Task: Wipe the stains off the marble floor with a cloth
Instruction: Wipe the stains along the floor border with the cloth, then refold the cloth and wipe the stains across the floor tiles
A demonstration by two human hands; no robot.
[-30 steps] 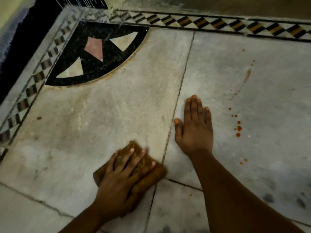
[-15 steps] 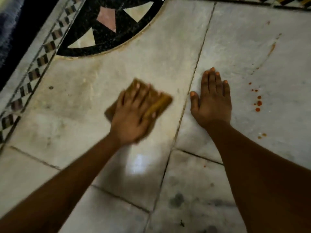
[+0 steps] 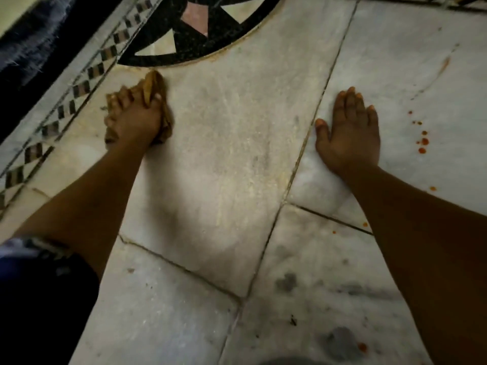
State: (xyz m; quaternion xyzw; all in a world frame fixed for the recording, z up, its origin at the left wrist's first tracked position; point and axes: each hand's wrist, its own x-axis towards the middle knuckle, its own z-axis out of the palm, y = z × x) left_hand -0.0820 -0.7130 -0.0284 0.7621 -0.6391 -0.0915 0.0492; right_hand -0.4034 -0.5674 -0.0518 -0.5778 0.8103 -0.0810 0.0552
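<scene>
Crumpled tan cloth [image 3: 155, 85] bunched under left hand [image 3: 134, 119] on marble floor [image 3: 224, 154].

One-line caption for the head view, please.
Left hand presses a brown cloth on the marble floor near the black inlay; right hand rests flat beside red spots.

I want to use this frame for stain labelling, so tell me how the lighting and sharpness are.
Head view: dim, warm light, with the person's shadow across the marble floor; left hand and cloth slightly motion-blurred; right hand and red stains fairly sharp; edges dark, lines bowed by the wide lens.
</scene>
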